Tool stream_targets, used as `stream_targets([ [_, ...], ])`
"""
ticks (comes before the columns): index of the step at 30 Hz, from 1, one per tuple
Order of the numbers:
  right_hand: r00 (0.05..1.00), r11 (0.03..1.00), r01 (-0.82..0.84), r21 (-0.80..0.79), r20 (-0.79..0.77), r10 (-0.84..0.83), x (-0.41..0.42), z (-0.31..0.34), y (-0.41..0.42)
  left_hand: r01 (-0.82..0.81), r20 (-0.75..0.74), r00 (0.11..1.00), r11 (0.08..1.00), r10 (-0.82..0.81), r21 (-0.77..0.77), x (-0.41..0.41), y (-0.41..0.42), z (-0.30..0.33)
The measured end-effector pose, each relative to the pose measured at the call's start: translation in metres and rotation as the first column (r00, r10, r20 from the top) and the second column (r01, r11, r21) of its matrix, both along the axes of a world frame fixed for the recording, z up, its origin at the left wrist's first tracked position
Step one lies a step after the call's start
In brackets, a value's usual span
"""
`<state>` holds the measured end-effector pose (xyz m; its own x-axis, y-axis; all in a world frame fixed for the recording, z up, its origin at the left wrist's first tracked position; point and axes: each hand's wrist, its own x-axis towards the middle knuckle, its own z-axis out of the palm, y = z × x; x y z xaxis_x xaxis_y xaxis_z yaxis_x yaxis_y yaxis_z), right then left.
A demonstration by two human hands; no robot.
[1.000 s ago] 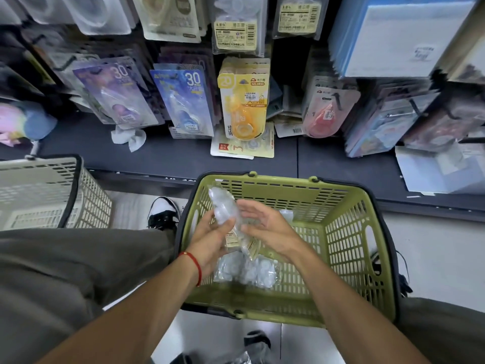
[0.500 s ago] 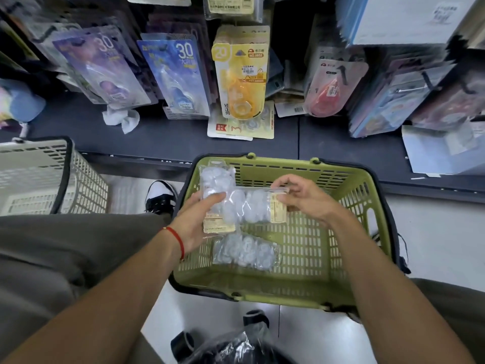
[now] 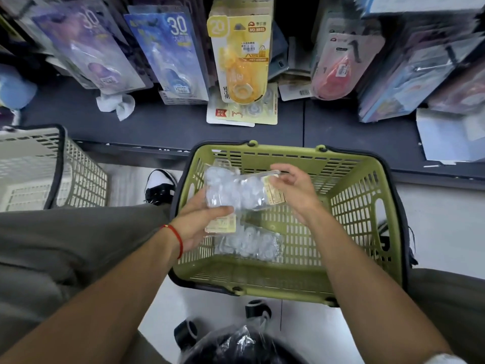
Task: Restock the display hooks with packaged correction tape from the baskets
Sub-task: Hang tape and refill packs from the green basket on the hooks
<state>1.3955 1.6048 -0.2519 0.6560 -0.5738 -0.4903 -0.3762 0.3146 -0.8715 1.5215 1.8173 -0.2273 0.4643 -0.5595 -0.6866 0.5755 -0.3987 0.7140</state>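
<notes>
Fingers [image 3: 225, 210] on two packs [image 3: 236, 191]; one pack [image 3: 249, 245] in basket [image 3: 367, 206]

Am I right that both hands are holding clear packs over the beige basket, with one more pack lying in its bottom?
Not quite: the basket is wrong. In the head view the left hand and right hand hold the clear packs over the green basket, where one more pack lies on the bottom. The beige basket stands apart, to the left.

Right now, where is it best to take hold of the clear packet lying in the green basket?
Probably pinch the clear packet from above at its right short edge: it lies flat on the green basket floor, and the left hand overhangs its left end.
</notes>
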Motion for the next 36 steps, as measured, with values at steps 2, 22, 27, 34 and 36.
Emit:
stream_targets([
  [2, 0.995, 0.983, 0.097, 0.156, -0.027, -0.094, -0.004, -0.005, 0.000, -0.055, -0.039, 0.998, 0.996, 0.052, -0.068, 0.001, -0.003, 0.001],
  [22, 0.655, 0.779, -0.626, -0.019, -0.555, 0.513, -0.041, -0.070, 0.015, -0.088, 0.336, 0.940, 0.992, 0.054, 0.087, -0.001, 0.001, 0.011],
  [27, 0.710, 0.811, -0.575, -0.108, -0.559, 0.429, -0.049, -0.034, -0.021, -0.136, 0.364, 0.926, 0.989, 0.104, 0.062, 0.000, -0.001, 0.014],
  [34, 0.719, 0.772, -0.583, -0.255, -0.604, 0.344, -0.062, 0.023, -0.040, -0.021, 0.412, 0.911, 0.998, -0.005, 0.058, -0.011, -0.006, 0.022],
  [36, 0.773, 0.820, -0.542, -0.182, -0.490, 0.402, -0.064, 0.051, -0.046, 0.075, 0.451, 0.888, 0.996, -0.092, 0.056, -0.018, -0.009, 0.026],
])
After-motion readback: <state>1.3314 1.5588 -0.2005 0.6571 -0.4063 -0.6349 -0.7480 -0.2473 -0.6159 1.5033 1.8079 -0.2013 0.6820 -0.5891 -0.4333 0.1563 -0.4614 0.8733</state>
